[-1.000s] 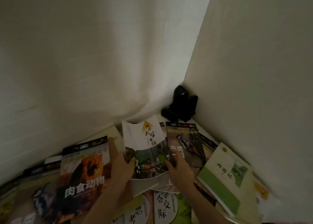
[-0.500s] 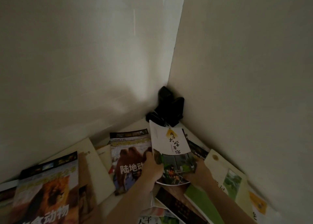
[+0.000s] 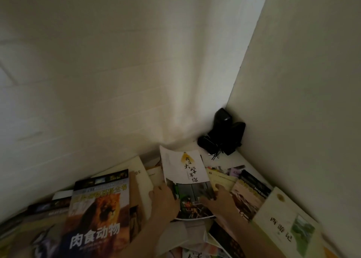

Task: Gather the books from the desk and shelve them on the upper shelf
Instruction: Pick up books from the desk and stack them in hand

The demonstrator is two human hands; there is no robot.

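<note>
2 bare hands hold a thin, glossy paperback, the white book (image 3: pixel 184 172), tilted up off a desk (image 3: pixel 224 160) littered with overlapping books in a dim corner of 2 matte, pale walls. The left hand (image 3: pixel 164 201) grips its lower left edge with fingers curled round the cover; the right hand (image 3: pixel 218 199) clasps the lower right corner, thumb on the front, fingers hidden behind. The cover is rectangular and slightly bowed, white on top with brush-style black characters under a small orange mark, and a dark photo with green patches along the bottom. To its left lies the lion book (image 3: pixel 101 209), a slick, flat cover with a black banner strip and large white characters. At lower right sits the cream book (image 3: pixel 283 226), smooth, with a small green landscape picture. Between them more covers fan out, including a black-edged book (image 3: pixel 252 189) just beside the right hand. A black, shiny device (image 3: pixel 224 133) with thin cords stands in the corner where the walls meet. Compared with half a second ago, the view has swung left, the lion book fills more of the foreground, and the brown animal cover seen then beside the left hand is out of sight.
</note>
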